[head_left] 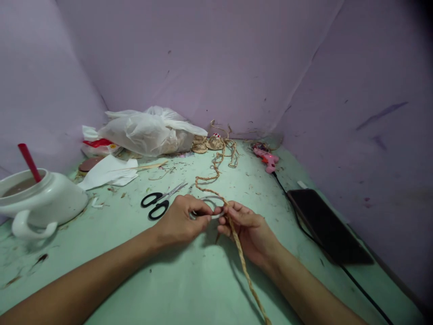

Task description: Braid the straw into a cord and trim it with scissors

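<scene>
Running two hands remotely here. With my left hand point(184, 221) I'm pinching the ring point(216, 216) by its near side, thumb against fingertips. With my right hand point(252, 230) I'm pinching the cord point(244, 262) right beside the ring, fingers curling under. The ring is sitting between both hands, above the surface point(162, 280); the cord is trailing near, and twisted cord is also running far, toward the wall. Exact contact under the right fingers: can't tell, hidden.

For doing this well, I'm favoring a light, firm left grip, so the ring isn't turning or bending. The right thumb should be pressing close to where cord and ring are meeting, with even tension and the strands lying flat. The near length should be hanging loose, not pulling sideways.

Scissors point(165, 197) are lying left, just beyond the left hand, worth avoiding with the knuckles. Glue gun point(267, 159) is resting far right, phone point(328, 225) right.
</scene>
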Demonstrator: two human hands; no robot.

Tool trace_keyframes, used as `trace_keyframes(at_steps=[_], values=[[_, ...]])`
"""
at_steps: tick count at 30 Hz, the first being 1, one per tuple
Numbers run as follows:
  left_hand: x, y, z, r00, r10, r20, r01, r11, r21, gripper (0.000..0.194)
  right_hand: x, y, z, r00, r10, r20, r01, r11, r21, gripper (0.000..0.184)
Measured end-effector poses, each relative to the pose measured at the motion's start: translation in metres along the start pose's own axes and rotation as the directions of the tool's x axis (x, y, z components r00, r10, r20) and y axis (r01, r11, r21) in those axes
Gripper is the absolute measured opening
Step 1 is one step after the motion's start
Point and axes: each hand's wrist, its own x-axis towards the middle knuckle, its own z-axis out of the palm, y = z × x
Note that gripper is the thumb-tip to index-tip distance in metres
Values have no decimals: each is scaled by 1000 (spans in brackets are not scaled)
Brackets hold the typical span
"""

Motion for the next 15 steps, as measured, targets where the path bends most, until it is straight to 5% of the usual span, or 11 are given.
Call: trace_keyframes(at_steps=[15], values=[[5,-6,-8,991,-100,85,112,982,-149,21,4,-18,-20,990,142,13,-141,963,231,9]])
